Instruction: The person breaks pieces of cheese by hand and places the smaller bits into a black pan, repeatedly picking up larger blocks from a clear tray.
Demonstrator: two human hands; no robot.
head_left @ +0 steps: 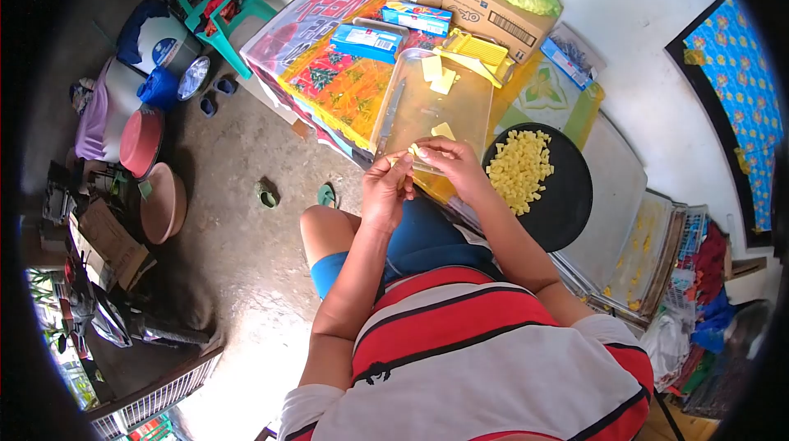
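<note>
Both my hands meet over the near edge of a see-through plastic tray point(468, 116). My left hand point(386, 190) is closed, its fingertips pinching a small pale yellow piece point(412, 149). From the other side, my right hand point(454, 163) closes its fingers on that same piece. Flat yellow slices point(444, 81) lie at the tray's far end, and another yellow slice point(444, 130) is just beyond my right hand. A knife point(394, 108) rests along the tray's left side. To the right, a round black pan point(567, 211) holds a heap of small yellow cubes point(519, 170).
Blue boxes point(366, 43), a yellow slatted rack point(477, 50) and a cardboard box point(497, 13) stand farther back on the table. A green chair point(234, 9) is at the upper left. Basins point(163, 203) and slippers point(266, 194) are on the floor to the left.
</note>
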